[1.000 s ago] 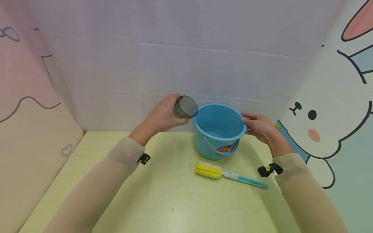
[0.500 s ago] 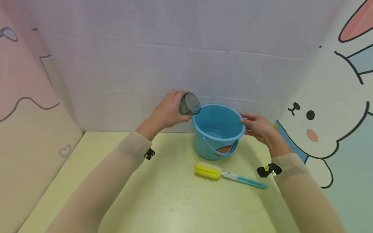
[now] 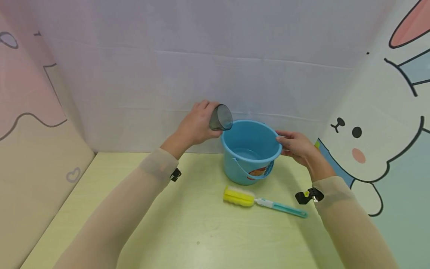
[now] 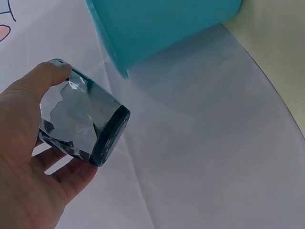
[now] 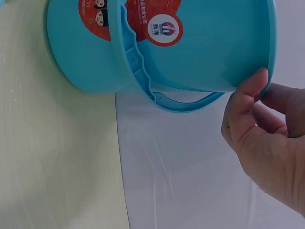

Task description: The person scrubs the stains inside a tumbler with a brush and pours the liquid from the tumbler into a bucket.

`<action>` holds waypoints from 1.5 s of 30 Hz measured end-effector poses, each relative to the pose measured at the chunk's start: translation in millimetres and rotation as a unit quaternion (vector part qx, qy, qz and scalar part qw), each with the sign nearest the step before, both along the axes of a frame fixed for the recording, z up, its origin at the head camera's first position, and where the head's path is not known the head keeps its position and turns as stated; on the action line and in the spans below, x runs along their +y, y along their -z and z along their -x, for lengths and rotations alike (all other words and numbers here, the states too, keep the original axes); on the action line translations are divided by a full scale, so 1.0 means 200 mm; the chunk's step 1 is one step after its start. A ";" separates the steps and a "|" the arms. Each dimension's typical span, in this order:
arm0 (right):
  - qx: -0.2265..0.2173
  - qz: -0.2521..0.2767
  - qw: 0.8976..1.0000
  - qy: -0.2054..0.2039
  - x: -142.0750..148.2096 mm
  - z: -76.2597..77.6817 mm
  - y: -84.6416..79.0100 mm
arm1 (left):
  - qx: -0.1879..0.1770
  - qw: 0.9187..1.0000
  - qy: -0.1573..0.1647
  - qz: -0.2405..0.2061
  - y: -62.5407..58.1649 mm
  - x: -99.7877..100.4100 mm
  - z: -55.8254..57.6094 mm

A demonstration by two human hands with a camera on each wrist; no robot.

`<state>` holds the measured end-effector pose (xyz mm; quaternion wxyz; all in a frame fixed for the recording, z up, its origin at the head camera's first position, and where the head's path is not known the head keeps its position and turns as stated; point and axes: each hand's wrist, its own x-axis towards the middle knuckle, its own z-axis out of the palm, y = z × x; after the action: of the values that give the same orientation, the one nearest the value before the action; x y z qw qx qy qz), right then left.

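Note:
A tinted clear drinking glass (image 3: 221,117) is tilted sideways in my left hand (image 3: 198,125), its mouth facing the blue bucket (image 3: 250,172) at the rim's left side. In the left wrist view the thumb lies along one side of the glass (image 4: 78,114) and the fingers curl round the other; its thick base points away from the palm. My right hand (image 3: 297,147) pinches the bucket's right rim between thumb and fingers. The bucket stands upright on the table, handle hanging down at its front. In the right wrist view a red label shows on the bucket (image 5: 214,52).
A cleaning brush with a yellow sponge head (image 3: 238,196) and a teal and white handle (image 3: 285,208) lies on the table (image 3: 168,224) in front of the bucket. A pale cloth wall (image 3: 134,82) rises close behind, with printed panels at both sides.
My left hand has moved right and slightly up with the glass, bringing it beside the bucket rim and tipping it further. The right hand keeps its hold on the rim.

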<state>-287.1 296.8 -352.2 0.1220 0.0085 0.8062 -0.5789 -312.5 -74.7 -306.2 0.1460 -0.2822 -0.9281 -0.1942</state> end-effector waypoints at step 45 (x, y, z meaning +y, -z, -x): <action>-0.001 0.016 1.000 0.007 -0.04 -0.01 -0.01 | 0.095 0.992 0.015 0.084 -0.01 0.07 0.01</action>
<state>-284.7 288.0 -350.8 0.1185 0.0130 0.7964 -0.5929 -314.1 -60.9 -304.9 0.2062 -0.3248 -0.9186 -0.0905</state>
